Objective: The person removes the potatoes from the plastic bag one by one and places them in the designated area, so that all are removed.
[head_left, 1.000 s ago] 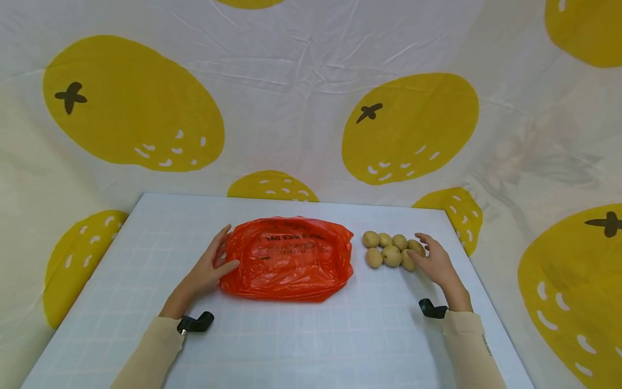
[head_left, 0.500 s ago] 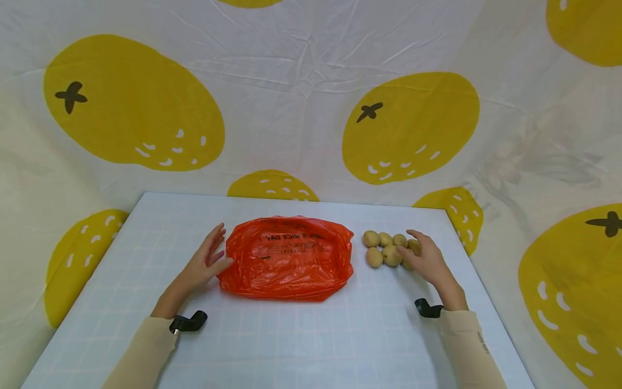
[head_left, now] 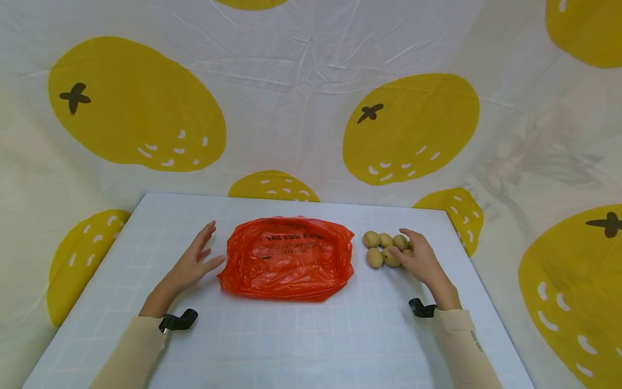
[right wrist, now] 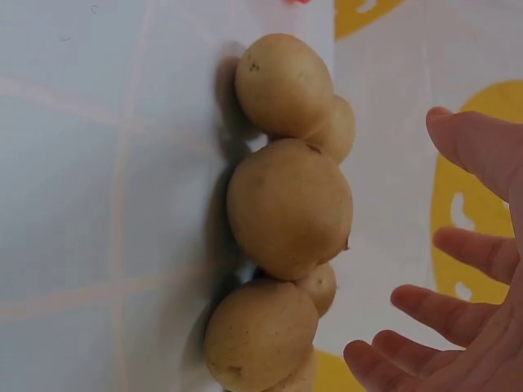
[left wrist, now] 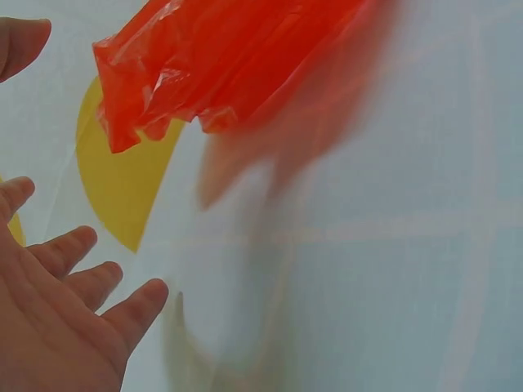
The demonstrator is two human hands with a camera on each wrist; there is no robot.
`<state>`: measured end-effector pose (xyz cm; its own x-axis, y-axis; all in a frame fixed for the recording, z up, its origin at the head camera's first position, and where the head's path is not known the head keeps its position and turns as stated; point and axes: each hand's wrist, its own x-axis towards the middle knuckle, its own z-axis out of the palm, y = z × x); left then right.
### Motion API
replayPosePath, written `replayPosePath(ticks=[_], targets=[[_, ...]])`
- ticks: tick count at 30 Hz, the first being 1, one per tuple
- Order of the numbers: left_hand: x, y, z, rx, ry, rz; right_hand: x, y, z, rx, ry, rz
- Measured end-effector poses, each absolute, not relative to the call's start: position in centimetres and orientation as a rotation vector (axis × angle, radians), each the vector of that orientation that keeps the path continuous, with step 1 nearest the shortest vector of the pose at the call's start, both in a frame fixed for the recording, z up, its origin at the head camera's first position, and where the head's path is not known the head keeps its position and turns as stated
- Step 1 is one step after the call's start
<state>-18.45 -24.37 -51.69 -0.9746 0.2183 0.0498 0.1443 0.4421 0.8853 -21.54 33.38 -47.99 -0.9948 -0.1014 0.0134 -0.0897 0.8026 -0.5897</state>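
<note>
A crumpled red plastic bag (head_left: 291,265) with dark printing lies flat in the middle of the table. Just off its left edge is my left hand (head_left: 189,270), fingers spread and holding nothing. The left wrist view shows a gap between that hand and the bag's ragged edge (left wrist: 163,90). On the right, several small round potatoes (head_left: 374,257) sit close together in two rows. My right hand (head_left: 424,263) hovers at the right end of the group with fingers loosely extended, hiding some potatoes from the head view. The right wrist view shows it apart from the nearest potato (right wrist: 286,208).
The white table (head_left: 301,346) carries a faint grid. Behind and beside it hangs a pale cloth (head_left: 291,124) printed with large yellow fruit. A dark wrist camera (head_left: 178,321) is strapped to the left wrist, another wrist camera (head_left: 421,308) to the right.
My left hand has drawn back left, away from the bag's edge. My right hand has shifted left over the potatoes. Bag and potatoes lie where they were.
</note>
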Motion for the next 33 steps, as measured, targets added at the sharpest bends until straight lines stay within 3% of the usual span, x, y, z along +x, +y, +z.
replayPosePath(ticks=[20,33], targets=[[-17.0,-28.7,-50.3,0.345,2.723,1.442,-21.3,30.2,-47.7,-0.146,3.044,-0.855],[-17.5,-28.4,-48.4,0.242,2.863,1.007,-21.2,27.6,-46.3,-0.140,3.075,-0.721]])
